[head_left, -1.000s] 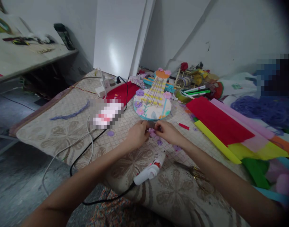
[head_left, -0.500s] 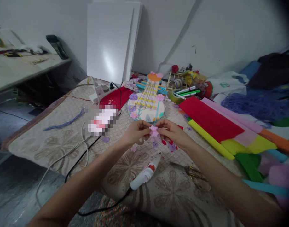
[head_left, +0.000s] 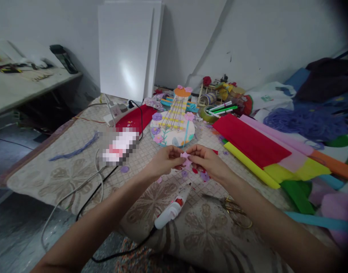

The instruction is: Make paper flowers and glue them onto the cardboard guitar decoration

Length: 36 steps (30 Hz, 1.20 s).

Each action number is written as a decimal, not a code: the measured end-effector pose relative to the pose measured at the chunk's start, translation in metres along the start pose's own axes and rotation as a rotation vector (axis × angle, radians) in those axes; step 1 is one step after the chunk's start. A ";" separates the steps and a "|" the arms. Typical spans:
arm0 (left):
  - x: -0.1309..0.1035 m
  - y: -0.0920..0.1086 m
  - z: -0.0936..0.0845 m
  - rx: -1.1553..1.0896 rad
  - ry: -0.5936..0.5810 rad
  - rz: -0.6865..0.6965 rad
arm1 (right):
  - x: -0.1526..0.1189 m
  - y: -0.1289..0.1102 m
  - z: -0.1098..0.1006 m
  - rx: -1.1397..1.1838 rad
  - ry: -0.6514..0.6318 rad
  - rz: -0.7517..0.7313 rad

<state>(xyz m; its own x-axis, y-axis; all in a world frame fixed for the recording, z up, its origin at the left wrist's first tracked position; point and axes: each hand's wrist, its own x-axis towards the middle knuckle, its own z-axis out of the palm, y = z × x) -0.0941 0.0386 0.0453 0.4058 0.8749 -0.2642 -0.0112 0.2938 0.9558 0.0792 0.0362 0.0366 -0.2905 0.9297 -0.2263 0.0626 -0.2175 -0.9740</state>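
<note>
Between my fingertips is a small pink paper flower (head_left: pixel 186 159). My left hand (head_left: pixel 168 161) pinches its left edge and my right hand (head_left: pixel 205 159) pinches the right one. Just beyond my hands lies a decorated guitar-shaped craft (head_left: pixel 174 140) with purple and pink flowers on its rim and an orange head. Purple flower pieces (head_left: pixel 184 173) and red petals are scattered under my hands. Nearer to me rests a white hot glue gun (head_left: pixel 169 214), its nozzle pointing away. Scissors with gold handles (head_left: pixel 238 217) lie by my right forearm.
Red felt (head_left: pixel 250 138) and a yellow sheet (head_left: pixel 252 167) lie on the right, near purple yarn (head_left: pixel 301 127). A white cable (head_left: pixel 68 195) and a black cord cross the left side. White boards (head_left: pixel 124 49) lean on the wall. A basket-like bamboo piece (head_left: pixel 208 98) stands behind.
My fingers have shifted slightly on the pink flower, which now looks turned and more covered by them. The whole view has moved a little, so things appear further left.
</note>
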 end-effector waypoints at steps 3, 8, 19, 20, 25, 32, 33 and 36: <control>0.001 -0.001 0.000 -0.023 -0.001 -0.009 | 0.000 0.001 0.000 0.019 0.001 0.004; 0.003 -0.003 -0.001 -0.048 -0.014 -0.016 | -0.003 -0.002 0.000 0.027 0.005 0.023; 0.000 0.004 0.001 0.003 -0.037 -0.036 | 0.000 0.001 0.000 0.009 -0.009 0.026; -0.001 0.005 0.002 0.011 -0.042 -0.042 | 0.001 0.002 0.000 0.013 0.000 0.030; 0.002 0.005 0.003 -0.003 -0.065 -0.031 | 0.002 0.005 0.001 0.023 0.004 0.006; 0.010 -0.004 0.003 -0.046 -0.039 -0.031 | -0.004 -0.001 0.002 0.046 0.037 0.050; 0.010 -0.004 0.004 -0.048 -0.040 -0.033 | -0.005 -0.002 0.002 0.047 0.029 0.050; 0.011 -0.005 0.004 -0.059 -0.054 -0.043 | -0.006 -0.002 0.001 0.036 0.005 0.052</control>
<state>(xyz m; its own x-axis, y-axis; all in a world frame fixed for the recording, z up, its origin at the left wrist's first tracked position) -0.0862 0.0452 0.0382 0.4556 0.8396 -0.2957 -0.0460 0.3540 0.9341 0.0795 0.0308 0.0397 -0.2833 0.9183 -0.2766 0.0431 -0.2759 -0.9602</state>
